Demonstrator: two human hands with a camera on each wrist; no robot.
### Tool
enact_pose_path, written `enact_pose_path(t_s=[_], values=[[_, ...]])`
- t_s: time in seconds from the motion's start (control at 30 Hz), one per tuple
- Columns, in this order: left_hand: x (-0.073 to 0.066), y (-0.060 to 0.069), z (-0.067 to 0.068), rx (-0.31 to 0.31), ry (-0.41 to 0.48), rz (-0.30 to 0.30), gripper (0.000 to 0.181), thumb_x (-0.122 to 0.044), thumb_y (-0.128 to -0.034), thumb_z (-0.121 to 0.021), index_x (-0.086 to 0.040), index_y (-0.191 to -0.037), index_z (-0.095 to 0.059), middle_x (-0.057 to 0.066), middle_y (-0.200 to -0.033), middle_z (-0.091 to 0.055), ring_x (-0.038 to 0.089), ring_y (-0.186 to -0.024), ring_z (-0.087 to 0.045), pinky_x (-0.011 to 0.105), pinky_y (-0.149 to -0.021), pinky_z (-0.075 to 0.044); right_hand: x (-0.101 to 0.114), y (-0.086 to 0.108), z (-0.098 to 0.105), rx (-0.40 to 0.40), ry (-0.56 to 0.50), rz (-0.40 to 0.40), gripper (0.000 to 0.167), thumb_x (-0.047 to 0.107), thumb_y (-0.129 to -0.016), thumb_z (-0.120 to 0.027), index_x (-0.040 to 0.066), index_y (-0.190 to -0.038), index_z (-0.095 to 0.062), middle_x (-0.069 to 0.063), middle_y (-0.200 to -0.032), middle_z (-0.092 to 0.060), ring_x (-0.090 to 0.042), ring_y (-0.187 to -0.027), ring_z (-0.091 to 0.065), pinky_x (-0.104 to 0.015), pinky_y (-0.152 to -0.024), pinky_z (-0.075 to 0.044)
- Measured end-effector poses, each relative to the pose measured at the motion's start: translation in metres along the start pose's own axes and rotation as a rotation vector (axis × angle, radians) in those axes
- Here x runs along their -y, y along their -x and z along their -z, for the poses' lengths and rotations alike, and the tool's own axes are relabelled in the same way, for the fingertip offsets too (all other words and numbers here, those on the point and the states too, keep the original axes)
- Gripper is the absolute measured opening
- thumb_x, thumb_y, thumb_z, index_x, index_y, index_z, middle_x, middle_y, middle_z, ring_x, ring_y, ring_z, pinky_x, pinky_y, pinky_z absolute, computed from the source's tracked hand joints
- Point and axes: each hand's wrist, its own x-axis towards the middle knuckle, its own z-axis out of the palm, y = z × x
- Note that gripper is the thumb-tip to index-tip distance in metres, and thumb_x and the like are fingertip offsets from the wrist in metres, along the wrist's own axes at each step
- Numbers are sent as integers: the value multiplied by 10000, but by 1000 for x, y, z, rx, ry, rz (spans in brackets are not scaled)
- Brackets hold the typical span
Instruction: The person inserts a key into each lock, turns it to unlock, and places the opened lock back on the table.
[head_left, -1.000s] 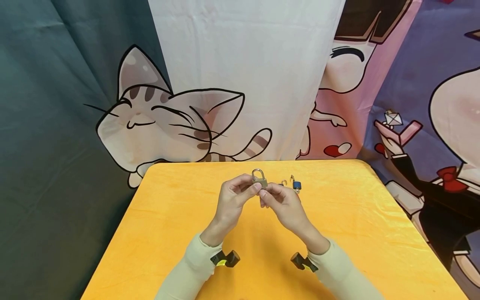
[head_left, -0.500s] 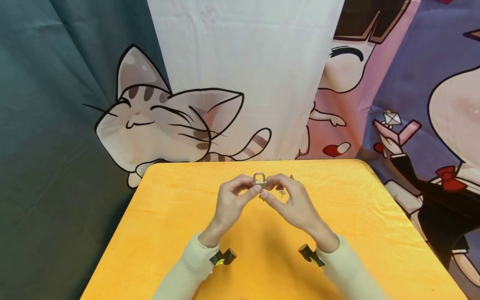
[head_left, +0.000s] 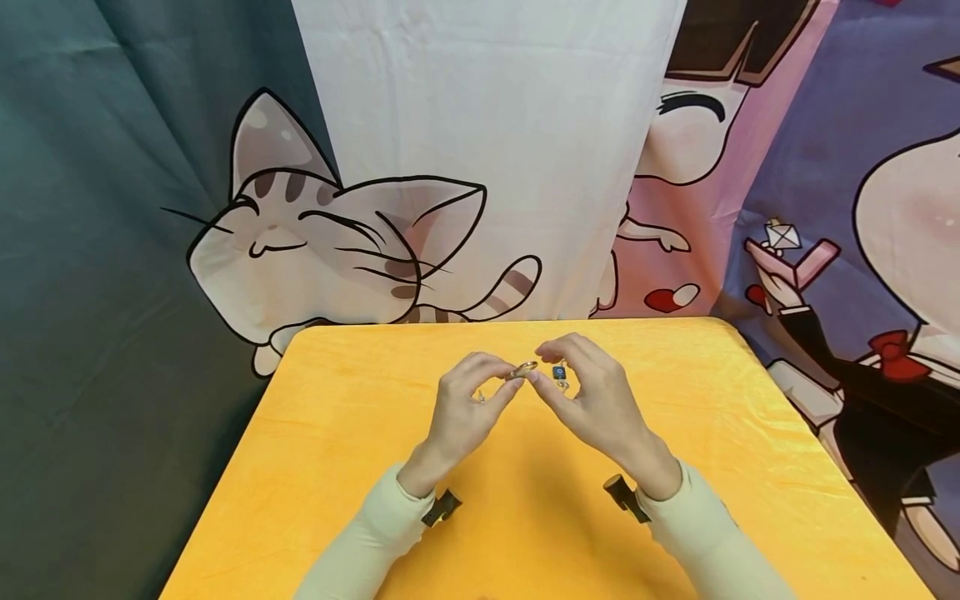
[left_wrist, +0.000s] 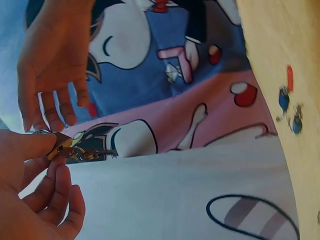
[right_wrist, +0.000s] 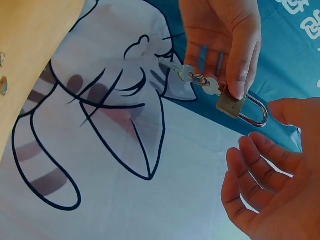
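Observation:
My left hand (head_left: pixel 465 404) pinches a small brass padlock (right_wrist: pixel 230 103) by its body between thumb and fingers. Its silver U-shaped shackle (right_wrist: pixel 261 114) points toward my right hand (head_left: pixel 600 396). Keys (right_wrist: pixel 186 73) on a small ring dangle from the lock's other end, and they show below the left fingers in the left wrist view as well. The right hand, fingers spread and gently bent, is beside the shackle and holds nothing; a narrow gap separates them in the right wrist view.
Beyond the right hand a blue padlock (head_left: pixel 558 372) lies on the yellow table (head_left: pixel 337 467). The left wrist view shows two blue padlocks (left_wrist: pixel 284 100) and a red strip (left_wrist: pixel 290 78) there. A cartoon-printed cloth (head_left: pixel 487 100) hangs behind the table.
The padlock has turned from upright to tilted, its shackle now toward the right hand. The right fingers have come off the lock and spread, and that hand has shifted slightly right.

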Motion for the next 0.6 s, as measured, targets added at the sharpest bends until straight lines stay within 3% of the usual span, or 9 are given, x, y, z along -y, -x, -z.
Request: enact_pose_path(t_s=[0.13, 0.23, 0.6], values=[[3, 0, -1, -17, -124, -119, 97, -71, -832, -776, -65, -922, -738, 31, -881, -698, 160, -836, -643, 257, -721, -554, -3, 1, -3, 3, 40, 36, 227, 187, -844, -776, 75, -1022, -687, -39, -951, -698, -170, -880, -660, -376, -758, -568], [4, 1, -1, -29, -190, -175, 114, -61, -815, -789, -61, -916, -738, 30, -869, -691, 159, -825, -636, 230, -716, -544, -3, 2, -4, 12, 47, 46, 203, 188, -846, -777, 78, -995, -697, -18, -943, -698, -157, -864, -649, -357, -743, -561], [7, 2, -1, -65, -274, -227, 117, -86, -804, -804, -61, -895, -734, 27, -862, -694, 158, -811, -638, 238, -715, -540, -3, 2, -8, 0, 56, 53, 103, 143, -853, -763, 109, -918, -692, 14, -842, -675, -123, -770, -619, -290, -620, -509]])
